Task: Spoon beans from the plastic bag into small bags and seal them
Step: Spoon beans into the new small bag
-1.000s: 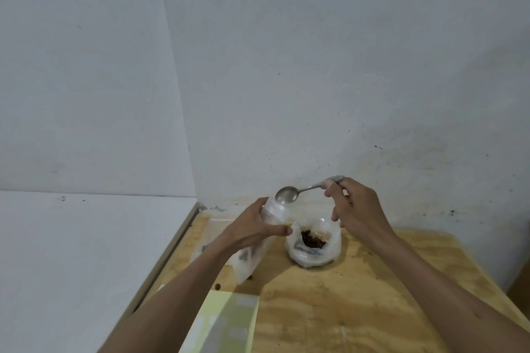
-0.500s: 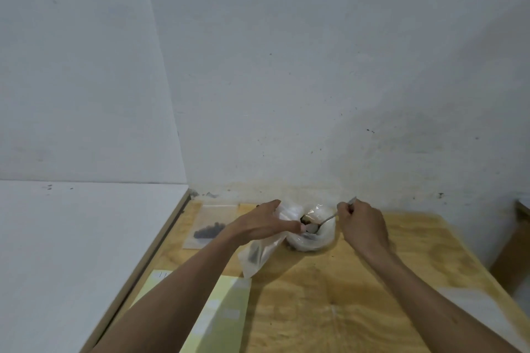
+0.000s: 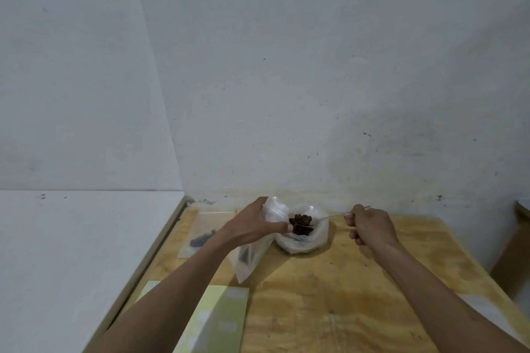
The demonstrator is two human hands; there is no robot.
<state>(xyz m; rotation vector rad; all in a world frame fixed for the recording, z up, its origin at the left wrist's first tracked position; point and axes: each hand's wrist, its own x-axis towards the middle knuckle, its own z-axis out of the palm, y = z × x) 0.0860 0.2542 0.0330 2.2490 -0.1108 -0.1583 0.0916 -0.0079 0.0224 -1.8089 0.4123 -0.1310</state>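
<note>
Mid-scoop, by the look of it: loading the spoon for another transfer into the small bag, with sealing not yet begun. Far left on the pale plywood table (image 3: 358, 295), lying flat, a small clear plastic pouch (image 3: 200, 231) with a dark clump of beans inside, seemingly filled already. Nearer the front edge, a pale yellow-green sheet of card (image 3: 218, 321), contents unreadable. Next, left hand (image 3: 252, 228) gripping the mouth of a small translucent white bag (image 3: 249, 258), thumb across the front, bag hanging tilted with its bottom corner near the table and a few dark beans showing low inside. Just beside it, touching at the rim, a rolled-down clear plastic bag (image 3: 312, 241) sitting on the table, a heap of dark brown beans (image 3: 301, 221) in its middle. Thin metal spoon (image 3: 308, 223) dipped into that heap, handle running out right to the right hand (image 3: 368, 226), fingers curled round the handle's end. Next move likely calling for a level lift of the loaded spoon, a short carry left, and a tip into the held-open mouth without spilling over the rim.
</note>
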